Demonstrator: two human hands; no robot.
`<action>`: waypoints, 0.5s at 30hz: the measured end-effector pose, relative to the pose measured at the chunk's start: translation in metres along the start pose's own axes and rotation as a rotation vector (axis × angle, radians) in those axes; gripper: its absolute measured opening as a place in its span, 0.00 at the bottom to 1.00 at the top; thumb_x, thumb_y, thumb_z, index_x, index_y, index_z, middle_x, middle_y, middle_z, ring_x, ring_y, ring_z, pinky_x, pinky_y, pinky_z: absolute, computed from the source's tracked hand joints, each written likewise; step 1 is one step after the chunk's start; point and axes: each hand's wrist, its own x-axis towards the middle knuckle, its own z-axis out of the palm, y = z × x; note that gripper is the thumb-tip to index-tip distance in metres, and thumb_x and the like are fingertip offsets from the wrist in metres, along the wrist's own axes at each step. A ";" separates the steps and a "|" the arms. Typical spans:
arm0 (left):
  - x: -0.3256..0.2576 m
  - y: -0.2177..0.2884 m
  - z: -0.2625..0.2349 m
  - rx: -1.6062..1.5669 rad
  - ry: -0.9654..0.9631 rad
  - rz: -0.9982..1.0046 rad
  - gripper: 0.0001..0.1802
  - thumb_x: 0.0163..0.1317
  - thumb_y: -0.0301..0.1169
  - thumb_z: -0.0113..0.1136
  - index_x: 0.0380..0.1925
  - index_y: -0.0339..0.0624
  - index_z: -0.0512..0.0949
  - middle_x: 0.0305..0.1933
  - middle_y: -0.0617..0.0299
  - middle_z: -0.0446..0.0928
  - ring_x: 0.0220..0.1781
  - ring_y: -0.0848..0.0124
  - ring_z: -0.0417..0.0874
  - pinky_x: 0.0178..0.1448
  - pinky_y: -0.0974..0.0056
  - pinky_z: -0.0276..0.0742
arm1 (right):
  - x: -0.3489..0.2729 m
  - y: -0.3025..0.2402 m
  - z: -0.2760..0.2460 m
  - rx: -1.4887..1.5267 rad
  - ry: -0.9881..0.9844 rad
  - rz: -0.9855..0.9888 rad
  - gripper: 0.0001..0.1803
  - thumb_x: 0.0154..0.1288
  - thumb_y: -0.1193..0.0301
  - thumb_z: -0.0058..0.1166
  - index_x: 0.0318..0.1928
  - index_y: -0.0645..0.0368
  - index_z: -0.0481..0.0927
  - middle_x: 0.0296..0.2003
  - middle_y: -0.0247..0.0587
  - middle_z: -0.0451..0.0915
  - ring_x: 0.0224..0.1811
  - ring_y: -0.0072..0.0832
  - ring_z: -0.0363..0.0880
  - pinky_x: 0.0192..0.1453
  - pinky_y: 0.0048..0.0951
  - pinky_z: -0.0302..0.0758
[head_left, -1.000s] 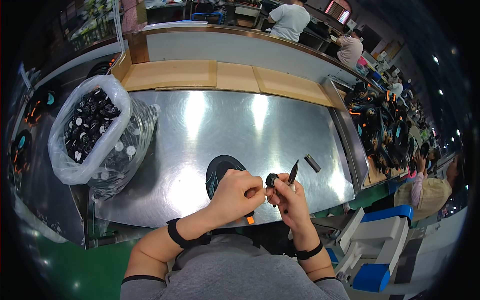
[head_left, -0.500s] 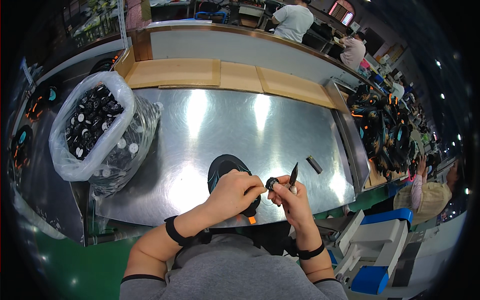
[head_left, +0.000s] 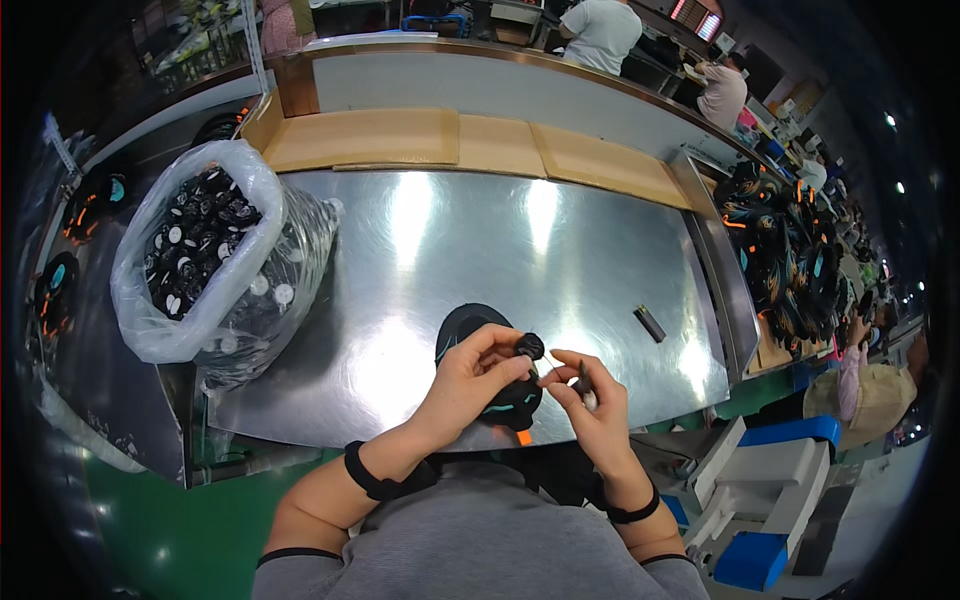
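A black shoe upper [head_left: 464, 321] with teal lines lies on the metal table in front of me, its orange tab [head_left: 523, 437] toward my body. Above it, my left hand [head_left: 470, 378] pinches a small round black dial [head_left: 530, 346] at its fingertips. Close on the right, my right hand [head_left: 597, 412] is closed around a slim dark pointed tool [head_left: 585, 384], partly hidden by the fingers. A thin pale cord [head_left: 549, 366] seems to run between the two hands; its ends are hard to make out.
A clear plastic bag [head_left: 150, 340] full of black dials and white discs stands at the left. A small dark bar [head_left: 650, 324] lies on the table's right side. Piled shoe uppers [head_left: 785, 245] fill the right bay. Cardboard [head_left: 365, 138] lines the back edge; people sit beyond.
The dial has passed from my right fingers to my left. The pointed tool, upright before, is now tucked lower in my right hand. The whole view has shifted slightly.
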 end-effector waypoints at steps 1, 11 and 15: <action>-0.001 0.001 -0.004 0.023 -0.031 -0.009 0.12 0.64 0.26 0.57 0.46 0.35 0.74 0.40 0.64 0.77 0.44 0.77 0.78 0.52 0.71 0.74 | -0.003 0.003 -0.002 0.001 0.006 0.001 0.11 0.63 0.77 0.55 0.46 0.65 0.76 0.30 0.36 0.81 0.35 0.20 0.80 0.41 0.20 0.74; 0.004 0.004 -0.009 0.351 -0.222 -0.115 0.11 0.64 0.29 0.57 0.44 0.37 0.73 0.40 0.65 0.76 0.44 0.79 0.76 0.50 0.72 0.72 | 0.023 -0.001 -0.006 0.077 -0.091 -0.011 0.07 0.61 0.80 0.55 0.41 0.65 0.77 0.38 0.37 0.76 0.38 0.20 0.73 0.41 0.22 0.71; 0.006 0.005 0.000 0.291 -0.142 -0.078 0.12 0.65 0.29 0.57 0.46 0.36 0.72 0.39 0.66 0.75 0.42 0.80 0.75 0.48 0.73 0.72 | 0.034 -0.002 0.004 -0.028 -0.073 -0.181 0.01 0.62 0.80 0.54 0.33 0.66 0.76 0.34 0.35 0.71 0.35 0.21 0.71 0.37 0.23 0.70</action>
